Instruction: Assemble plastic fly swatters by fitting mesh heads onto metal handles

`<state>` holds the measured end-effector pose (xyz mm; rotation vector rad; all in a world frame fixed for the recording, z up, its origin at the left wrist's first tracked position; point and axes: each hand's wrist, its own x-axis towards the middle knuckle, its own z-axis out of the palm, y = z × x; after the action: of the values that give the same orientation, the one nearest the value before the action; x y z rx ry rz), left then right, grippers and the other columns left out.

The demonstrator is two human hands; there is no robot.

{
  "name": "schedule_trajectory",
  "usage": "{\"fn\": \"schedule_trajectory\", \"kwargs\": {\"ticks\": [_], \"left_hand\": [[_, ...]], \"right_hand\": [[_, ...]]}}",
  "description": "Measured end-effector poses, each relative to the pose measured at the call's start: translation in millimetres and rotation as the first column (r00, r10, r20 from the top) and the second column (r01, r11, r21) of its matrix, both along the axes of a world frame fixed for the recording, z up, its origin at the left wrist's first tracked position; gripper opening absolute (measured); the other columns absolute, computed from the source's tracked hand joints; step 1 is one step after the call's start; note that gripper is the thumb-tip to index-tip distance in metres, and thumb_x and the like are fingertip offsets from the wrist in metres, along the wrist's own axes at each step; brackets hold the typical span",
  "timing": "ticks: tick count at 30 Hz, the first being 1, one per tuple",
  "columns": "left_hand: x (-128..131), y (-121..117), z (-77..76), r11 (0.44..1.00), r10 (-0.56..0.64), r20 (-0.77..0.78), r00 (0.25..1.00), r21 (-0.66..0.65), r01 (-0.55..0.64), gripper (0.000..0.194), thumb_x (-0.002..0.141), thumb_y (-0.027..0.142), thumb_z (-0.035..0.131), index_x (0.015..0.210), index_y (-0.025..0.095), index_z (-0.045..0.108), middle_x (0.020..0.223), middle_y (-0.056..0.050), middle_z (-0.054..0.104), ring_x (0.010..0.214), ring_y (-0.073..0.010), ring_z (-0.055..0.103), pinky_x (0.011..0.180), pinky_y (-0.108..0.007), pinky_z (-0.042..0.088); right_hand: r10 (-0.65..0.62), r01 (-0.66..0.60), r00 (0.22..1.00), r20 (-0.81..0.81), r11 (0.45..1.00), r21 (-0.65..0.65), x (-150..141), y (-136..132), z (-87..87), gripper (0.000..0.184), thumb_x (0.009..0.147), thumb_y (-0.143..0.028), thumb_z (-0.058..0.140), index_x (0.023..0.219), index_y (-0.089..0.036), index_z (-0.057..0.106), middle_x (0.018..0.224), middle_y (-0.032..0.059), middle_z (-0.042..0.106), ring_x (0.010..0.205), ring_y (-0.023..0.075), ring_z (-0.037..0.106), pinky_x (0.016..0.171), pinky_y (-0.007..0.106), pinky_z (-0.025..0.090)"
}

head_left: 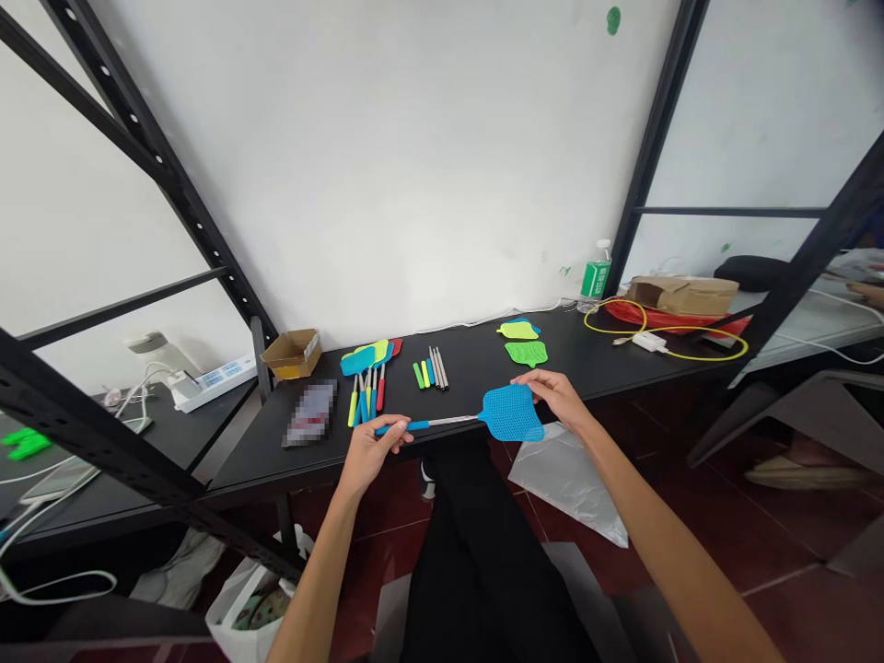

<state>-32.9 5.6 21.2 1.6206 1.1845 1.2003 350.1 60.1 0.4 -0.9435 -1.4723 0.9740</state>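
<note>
I hold a blue fly swatter (507, 412) level above the front edge of the black table (470, 368). My left hand (373, 444) pinches its blue handle end. My right hand (556, 391) grips the far edge of its blue mesh head. A thin metal rod joins handle and head. Behind it on the table lie several finished swatters (369, 368) in blue, yellow, green and red, a few loose handles and rods (431, 370), and loose mesh heads (525, 343) in green, yellow and blue.
A small open cardboard box (294, 353) and a blurred packet (310, 414) sit at the table's left. A water bottle (595, 276), a yellow cable (663, 331) and a cardboard box (683, 293) are at the right. Black shelf frames flank the table. A plastic sheet (570, 474) lies on the floor.
</note>
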Motion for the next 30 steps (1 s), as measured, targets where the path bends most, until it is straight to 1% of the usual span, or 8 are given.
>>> {"fn": "schedule_trajectory", "kwargs": {"ticks": [4, 9, 14, 17, 21, 26, 30], "left_hand": [[0, 1, -1.5, 1.000, -0.004, 0.009, 1.000, -0.016, 0.004, 0.038, 0.086, 0.049, 0.069, 0.101, 0.015, 0.075, 0.078, -0.008, 0.076, 0.059, -0.0136, 0.056, 0.059, -0.025, 0.050], [1, 1, -2.3, 1.000, 0.008, 0.025, 1.000, -0.014, -0.008, 0.039, 0.085, 0.049, 0.070, 0.102, 0.014, 0.075, 0.078, -0.009, 0.076, 0.061, -0.0141, 0.057, 0.060, -0.025, 0.050], [0, 2, -2.9, 1.000, 0.014, 0.035, 0.999, -0.006, -0.014, 0.039, 0.085, 0.049, 0.071, 0.102, 0.014, 0.075, 0.078, -0.009, 0.076, 0.060, -0.0139, 0.057, 0.059, -0.026, 0.051], [1, 2, -2.6, 1.000, 0.014, 0.031, 0.999, -0.006, -0.013, 0.039, 0.085, 0.049, 0.070, 0.102, 0.014, 0.075, 0.078, -0.009, 0.076, 0.060, -0.0135, 0.056, 0.059, -0.025, 0.051], [0, 2, -3.3, 1.000, 0.007, 0.032, 0.999, -0.004, -0.006, 0.038, 0.085, 0.048, 0.071, 0.102, 0.015, 0.075, 0.079, -0.009, 0.077, 0.060, -0.0133, 0.057, 0.060, -0.025, 0.051], [-1, 3, -5.4, 1.000, -0.010, 0.013, 1.000, 0.008, 0.010, 0.037, 0.084, 0.047, 0.072, 0.102, 0.015, 0.075, 0.081, -0.009, 0.077, 0.064, -0.0151, 0.060, 0.060, -0.026, 0.052], [0, 3, -4.7, 0.999, -0.029, -0.024, 0.999, 0.019, 0.030, 0.035, 0.085, 0.046, 0.071, 0.102, 0.016, 0.076, 0.083, -0.009, 0.078, 0.067, -0.0164, 0.063, 0.061, -0.026, 0.051]], "right_hand": [[0.011, -0.011, 1.000, -0.014, 1.000, 0.017, 0, 1, -0.5, 0.025, 0.088, -0.040, 0.062, 0.093, -0.021, 0.076, 0.104, 0.0082, 0.076, 0.076, 0.0179, 0.061, 0.063, 0.030, 0.044], [-0.006, 0.002, 0.997, -0.080, 0.999, -0.040, 0, 4, -4.1, 0.027, 0.085, -0.042, 0.067, 0.100, -0.021, 0.075, 0.097, 0.0066, 0.075, 0.074, 0.0173, 0.060, 0.062, 0.028, 0.043], [-0.017, 0.012, 0.995, -0.094, 0.999, -0.053, 1, 3, -3.0, 0.028, 0.085, -0.044, 0.066, 0.099, -0.021, 0.076, 0.077, 0.0009, 0.063, 0.066, 0.0143, 0.054, 0.061, 0.028, 0.043], [-0.004, -0.002, 0.996, -0.088, 0.998, -0.070, -1, 0, 0.1, 0.031, 0.085, -0.047, 0.066, 0.101, -0.022, 0.076, 0.073, -0.0003, 0.059, 0.065, 0.0140, 0.053, 0.060, 0.027, 0.043], [0.038, -0.040, 0.999, -0.030, 0.997, -0.071, -2, -4, 5.0, 0.036, 0.087, -0.050, 0.065, 0.107, -0.021, 0.073, 0.069, -0.0006, 0.058, 0.063, 0.0144, 0.052, 0.060, 0.028, 0.042], [0.063, -0.062, 0.998, 0.009, 0.995, -0.074, 0, -5, 6.7, 0.041, 0.086, -0.052, 0.065, 0.110, -0.020, 0.070, 0.061, -0.0028, 0.052, 0.056, 0.0134, 0.047, 0.055, 0.027, 0.037], [0.069, -0.066, 0.997, 0.037, 0.994, -0.082, 0, -4, 6.0, 0.040, 0.087, -0.054, 0.064, 0.107, -0.020, 0.069, 0.057, -0.0051, 0.045, 0.049, 0.0106, 0.037, 0.049, 0.025, 0.027]]}}
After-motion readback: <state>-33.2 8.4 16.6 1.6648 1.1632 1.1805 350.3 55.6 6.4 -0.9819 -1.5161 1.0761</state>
